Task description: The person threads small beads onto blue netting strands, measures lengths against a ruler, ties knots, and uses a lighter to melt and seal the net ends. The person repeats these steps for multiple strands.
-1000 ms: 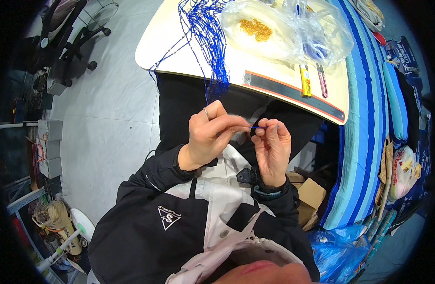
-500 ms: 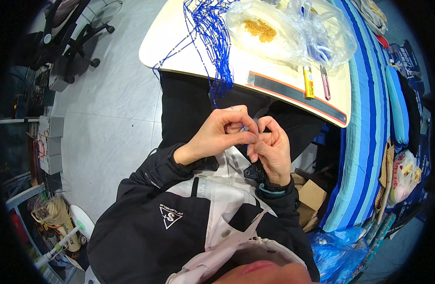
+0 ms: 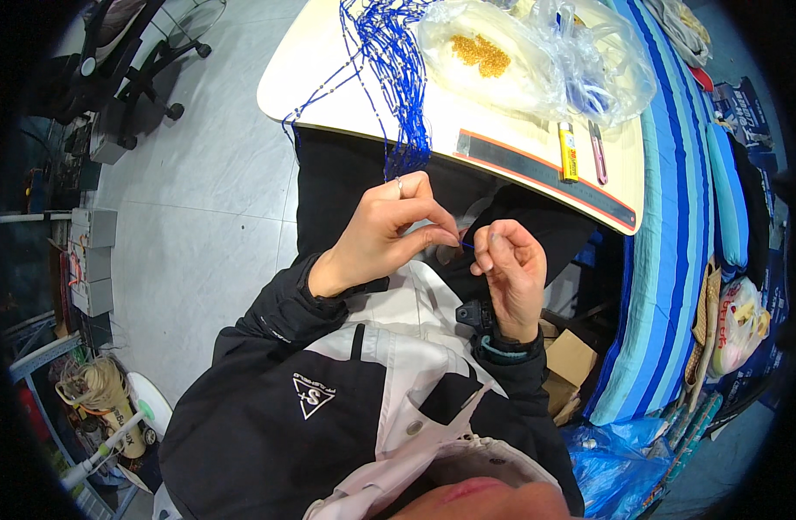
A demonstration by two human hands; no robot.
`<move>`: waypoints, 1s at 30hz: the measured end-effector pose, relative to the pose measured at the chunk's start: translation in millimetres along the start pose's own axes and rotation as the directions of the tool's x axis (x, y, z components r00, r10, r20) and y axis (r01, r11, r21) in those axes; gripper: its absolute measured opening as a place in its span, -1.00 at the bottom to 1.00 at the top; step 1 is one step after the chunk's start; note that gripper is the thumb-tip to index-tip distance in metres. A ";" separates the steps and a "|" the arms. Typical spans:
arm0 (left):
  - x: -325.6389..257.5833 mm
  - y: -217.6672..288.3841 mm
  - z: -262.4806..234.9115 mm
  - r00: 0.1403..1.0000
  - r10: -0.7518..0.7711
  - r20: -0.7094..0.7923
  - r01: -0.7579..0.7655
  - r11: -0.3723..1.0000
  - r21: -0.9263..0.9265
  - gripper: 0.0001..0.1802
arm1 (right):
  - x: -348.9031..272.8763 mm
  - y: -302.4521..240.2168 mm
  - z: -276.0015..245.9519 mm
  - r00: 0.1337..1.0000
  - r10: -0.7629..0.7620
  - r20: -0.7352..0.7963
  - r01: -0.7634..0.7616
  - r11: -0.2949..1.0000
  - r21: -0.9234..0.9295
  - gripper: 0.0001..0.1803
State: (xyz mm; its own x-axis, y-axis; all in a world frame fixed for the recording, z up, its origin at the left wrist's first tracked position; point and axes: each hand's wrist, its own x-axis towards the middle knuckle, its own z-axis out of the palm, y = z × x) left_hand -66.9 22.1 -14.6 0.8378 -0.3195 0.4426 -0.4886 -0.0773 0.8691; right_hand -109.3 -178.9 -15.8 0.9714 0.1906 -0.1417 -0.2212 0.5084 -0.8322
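A short stretch of blue cord spans the small gap between my hands, above my lap. My left hand pinches one side of it between thumb and forefinger. On the other side, my right hand grips the cord with its thumb and fingertips. Beyond them, a thick bundle of blue cords with small beads lies on the white table and hangs over its near edge. Whether the held cord joins this bundle is hidden behind my left hand.
Gold beads lie on a clear plastic bag. A dark ruler, a yellow cylinder and a slim pink tool rest near the table's front right. Blue striped fabric runs along the right; cardboard sits below.
My hands have moved slightly apart, and the cord now shows between them. The left hand has turned and shifted a little left; the right has moved a little right.
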 end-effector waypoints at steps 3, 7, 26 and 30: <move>1.0 2.2 -2.0 0.998 0.057 0.008 -0.057 0.996 0.070 -0.89 | 0.1 4.3 0.2 0.998 0.055 -0.023 -0.057 0.993 -0.101 -0.87; 4.8 1.7 3.8 0.994 0.101 0.036 -0.102 0.995 0.021 -0.88 | -1.1 8.7 -1.2 0.989 0.146 0.002 -0.145 0.983 -0.113 -0.82; -5.1 9.3 5.5 0.986 -0.163 0.027 0.165 0.974 -0.156 -0.87 | -4.8 15.3 1.4 0.999 -0.031 0.039 0.027 0.996 0.082 -0.92; -10.5 8.8 3.2 0.954 -0.254 0.159 0.289 0.918 -0.271 -0.90 | -5.6 14.4 3.0 0.998 -0.045 0.050 0.044 0.999 0.030 -0.91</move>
State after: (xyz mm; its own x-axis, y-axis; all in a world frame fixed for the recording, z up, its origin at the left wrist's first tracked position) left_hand -80.8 21.7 -12.3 0.8848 -0.4350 0.1668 -0.1402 0.0928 0.9858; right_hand -118.2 -170.2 -25.4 0.9748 0.2092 -0.0771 -0.1810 0.5409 -0.8214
